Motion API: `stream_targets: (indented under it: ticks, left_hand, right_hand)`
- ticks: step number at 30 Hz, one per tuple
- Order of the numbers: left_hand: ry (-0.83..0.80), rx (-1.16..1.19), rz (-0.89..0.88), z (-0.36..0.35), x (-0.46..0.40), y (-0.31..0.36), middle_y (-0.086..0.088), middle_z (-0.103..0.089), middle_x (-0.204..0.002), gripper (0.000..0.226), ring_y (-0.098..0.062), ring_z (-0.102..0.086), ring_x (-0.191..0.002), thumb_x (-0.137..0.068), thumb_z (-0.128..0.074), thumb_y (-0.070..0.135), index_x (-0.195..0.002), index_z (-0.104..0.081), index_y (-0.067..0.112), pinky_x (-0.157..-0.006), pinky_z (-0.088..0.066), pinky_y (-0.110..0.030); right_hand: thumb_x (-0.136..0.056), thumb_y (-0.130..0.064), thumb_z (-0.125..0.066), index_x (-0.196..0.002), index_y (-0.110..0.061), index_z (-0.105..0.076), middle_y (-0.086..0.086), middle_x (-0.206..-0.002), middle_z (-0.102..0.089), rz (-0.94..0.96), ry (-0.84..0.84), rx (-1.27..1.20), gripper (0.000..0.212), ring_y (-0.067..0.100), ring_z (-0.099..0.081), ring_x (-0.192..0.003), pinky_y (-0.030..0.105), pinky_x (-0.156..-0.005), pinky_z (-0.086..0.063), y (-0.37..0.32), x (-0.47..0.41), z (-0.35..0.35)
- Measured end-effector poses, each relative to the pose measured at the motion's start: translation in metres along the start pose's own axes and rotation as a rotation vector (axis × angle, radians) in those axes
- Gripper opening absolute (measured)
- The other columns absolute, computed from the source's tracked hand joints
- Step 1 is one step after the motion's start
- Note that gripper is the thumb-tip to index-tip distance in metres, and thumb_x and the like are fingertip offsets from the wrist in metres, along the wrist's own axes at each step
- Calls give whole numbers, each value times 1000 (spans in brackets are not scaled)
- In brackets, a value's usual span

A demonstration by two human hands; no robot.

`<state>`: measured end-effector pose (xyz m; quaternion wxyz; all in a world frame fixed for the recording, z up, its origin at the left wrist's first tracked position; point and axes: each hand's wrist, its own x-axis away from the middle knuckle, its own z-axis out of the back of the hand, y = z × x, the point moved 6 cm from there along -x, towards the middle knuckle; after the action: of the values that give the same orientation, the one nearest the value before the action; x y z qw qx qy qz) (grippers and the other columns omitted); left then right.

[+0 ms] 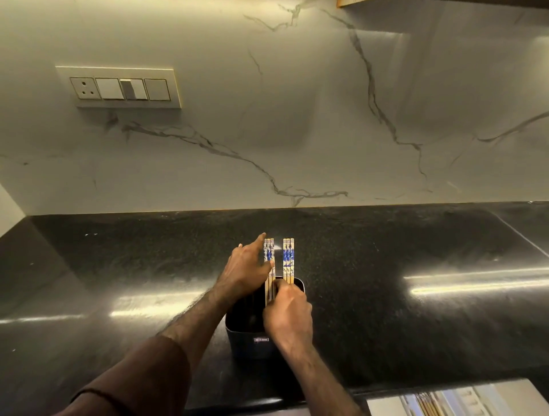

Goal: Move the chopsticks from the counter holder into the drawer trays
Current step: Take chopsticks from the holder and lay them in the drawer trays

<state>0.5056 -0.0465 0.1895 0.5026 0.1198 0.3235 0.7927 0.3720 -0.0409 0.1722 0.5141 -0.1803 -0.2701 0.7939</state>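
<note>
A dark square holder point(248, 323) stands near the front of the black counter. Two groups of bamboo chopsticks with blue-and-white patterned tops stick up out of it: a left group point(269, 255) and a right group point(288, 259). My left hand point(248, 268) lies against the left group, index finger stretched up along it and thumb pressing its side. My right hand point(288, 314) sits over the holder's rim, fingertips pinched on the lower shafts of the left group. At the bottom right the open drawer point(463, 401) shows pale trays with several chopsticks point(427, 405) lying in one.
The glossy black counter point(386, 267) runs to a white marbled backsplash point(297, 118). A switch and socket panel point(118, 87) is on the wall at upper left. A wooden cabinet edge point(350, 3) shows at the top right.
</note>
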Motion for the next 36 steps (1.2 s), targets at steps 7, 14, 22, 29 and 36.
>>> stream_targets:
  ticks: [7, 14, 22, 29, 36]
  left_hand:
    - [118, 482, 216, 7, -3, -25, -4, -71, -115, 62, -3, -66, -97, -71, -82, 4, -128, -60, 14, -81, -53, -14]
    - [106, 783, 311, 14, -1, -37, -1, -77, -87, 37, -8, -74, -80, -71, -80, -2, -101, -73, 18, -74, -60, -25]
    - [52, 965, 149, 74, -3, 1, -6, -78, -91, 37, -17, -74, -85, -72, -75, -3, -99, -75, 22, -65, -59, -25]
    - [127, 967, 27, 142, -2, 39, -7, -77, -94, 44, -19, -75, -84, -75, -72, -5, -113, -69, 17, -65, -59, -25]
    - [205, 974, -56, 190, 24, 56, -4, -78, -89, 42, -18, -75, -81, -79, -68, -6, -112, -69, 21, -66, -59, -26]
  right_hand:
    - [-95, -15, -52, -112, -18, -61, -1, -105, -67, 29, -16, -21, 19, 19, -67, -96, 40, -81, -58, -8, -6, -7]
    - [-95, -20, -54, -109, -20, -63, 0, -101, -70, 26, -79, -18, 17, 19, -67, -93, 35, -79, -58, -9, -14, -14]
    - [-91, -30, -65, -105, -22, -69, -2, -94, -72, 103, -272, -143, 17, 15, -69, -86, 35, -83, -58, -12, -22, -20]
    - [-94, -34, -61, -91, -20, -70, -6, -70, -66, 217, -430, -289, 17, 9, -61, -65, 38, -73, -57, -29, -23, -15]
    - [-95, -23, -62, -88, -18, -68, 8, -92, -75, 153, -522, -578, 10, 13, -71, -75, 33, -74, -62, -52, 1, 5]
